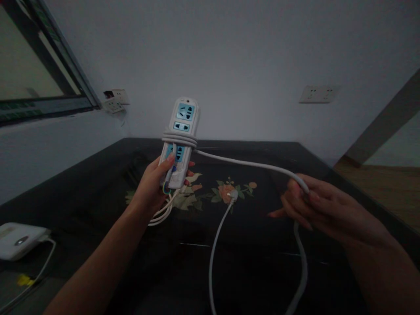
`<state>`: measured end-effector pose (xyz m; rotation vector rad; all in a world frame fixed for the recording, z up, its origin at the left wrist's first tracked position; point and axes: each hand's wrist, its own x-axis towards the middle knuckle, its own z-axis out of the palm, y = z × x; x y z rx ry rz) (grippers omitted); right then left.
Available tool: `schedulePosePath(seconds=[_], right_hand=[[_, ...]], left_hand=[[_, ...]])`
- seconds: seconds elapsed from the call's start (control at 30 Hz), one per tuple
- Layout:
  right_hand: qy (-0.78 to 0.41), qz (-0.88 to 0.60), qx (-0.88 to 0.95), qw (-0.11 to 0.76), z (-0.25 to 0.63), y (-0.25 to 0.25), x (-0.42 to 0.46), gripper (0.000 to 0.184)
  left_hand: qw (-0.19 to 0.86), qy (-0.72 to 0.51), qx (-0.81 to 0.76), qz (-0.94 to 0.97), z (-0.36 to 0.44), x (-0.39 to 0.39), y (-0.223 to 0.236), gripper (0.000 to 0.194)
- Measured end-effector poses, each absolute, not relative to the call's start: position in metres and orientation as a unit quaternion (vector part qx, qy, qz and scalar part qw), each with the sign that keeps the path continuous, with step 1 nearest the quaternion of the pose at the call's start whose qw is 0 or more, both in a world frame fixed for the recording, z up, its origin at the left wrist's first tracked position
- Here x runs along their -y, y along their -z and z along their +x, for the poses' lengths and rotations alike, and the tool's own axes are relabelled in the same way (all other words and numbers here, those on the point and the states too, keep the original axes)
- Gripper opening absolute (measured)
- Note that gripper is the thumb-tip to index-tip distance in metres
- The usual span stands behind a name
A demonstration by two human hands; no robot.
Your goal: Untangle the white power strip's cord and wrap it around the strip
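Note:
My left hand grips the lower end of a white power strip with blue sockets, thumb across its front. The strip is held up and leans slightly to the right. Several turns of white cord are wound round its middle. From there the cord runs right, into my right hand, whose thumb and fingers are closed on it. Below that hand the cord hangs down out of view. Coloured wires show at the strip's bottom end. A white plug on a cord lies on the table between my hands.
The dark glossy table has a printed flower pattern. A loop of thin white cable lies below my left hand. A white box with a cable sits at the left. Wall sockets are on the far wall.

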<state>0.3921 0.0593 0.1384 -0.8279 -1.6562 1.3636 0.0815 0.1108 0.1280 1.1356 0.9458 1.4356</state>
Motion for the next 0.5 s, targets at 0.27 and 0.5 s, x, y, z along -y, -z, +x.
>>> schedulePosePath(seconds=[0.27,0.5], right_hand=[[-0.069,-0.456,0.813,0.355,0.373,-0.15,-0.032,0.019],[0.184,-0.417,0.807,0.376,0.367,-0.153,-0.006,0.015]], left_hand=[[0.401,-0.468,-0.493,0.614,0.068,-0.129,-0.114,0.03],[0.306,-0.321,-0.483,0.755,0.089,-0.114,-0.102,0.024]])
